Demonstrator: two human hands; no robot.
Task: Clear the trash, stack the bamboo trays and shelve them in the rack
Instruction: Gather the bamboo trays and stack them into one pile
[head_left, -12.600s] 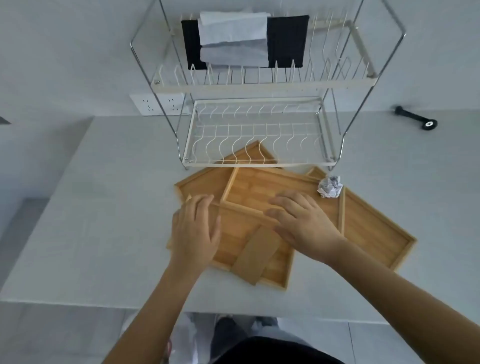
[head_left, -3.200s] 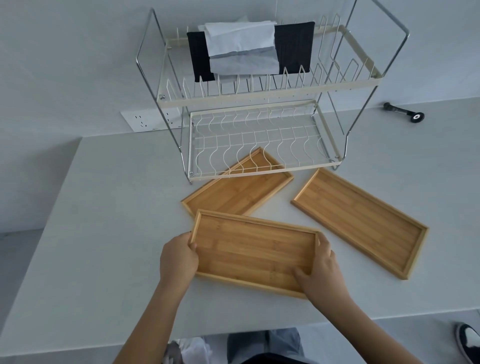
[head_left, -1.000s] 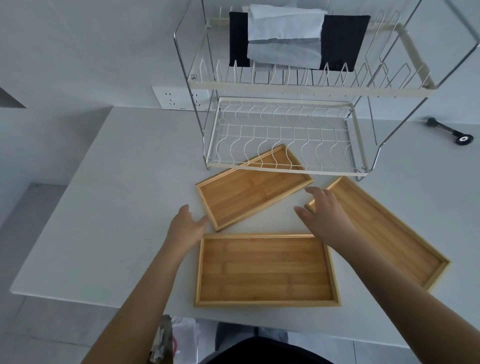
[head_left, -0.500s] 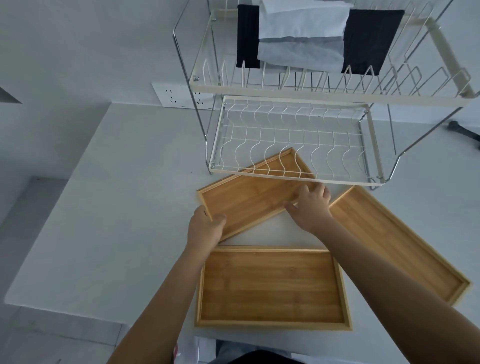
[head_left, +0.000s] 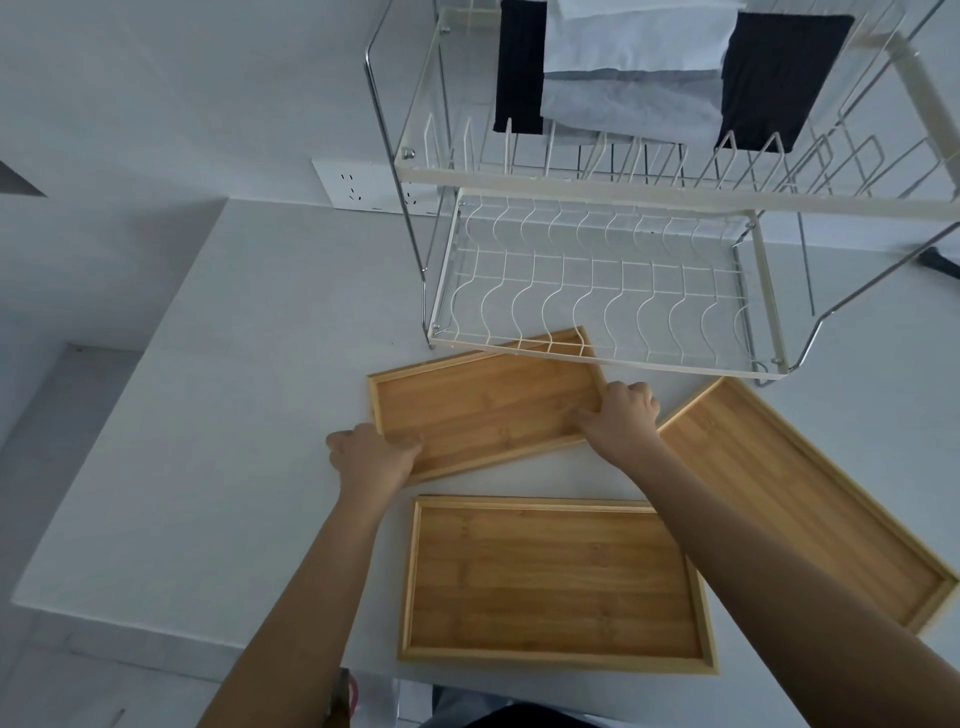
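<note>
Left hand (head_left: 375, 457) and right hand (head_left: 619, 419) grip opposite ends of far tray (head_left: 483, 405), its back corner under rack (head_left: 597, 291); two trays nearer.

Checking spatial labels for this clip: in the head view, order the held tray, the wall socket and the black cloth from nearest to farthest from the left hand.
1. Held tray, gripped at its near-left corner by the left hand.
2. Wall socket, beyond it on the wall.
3. Black cloth, up on the rack's top tier, to the right.

Dim, even, cool light with soft faint shadows; sharp focus, wide-angle bending at edges.
</note>
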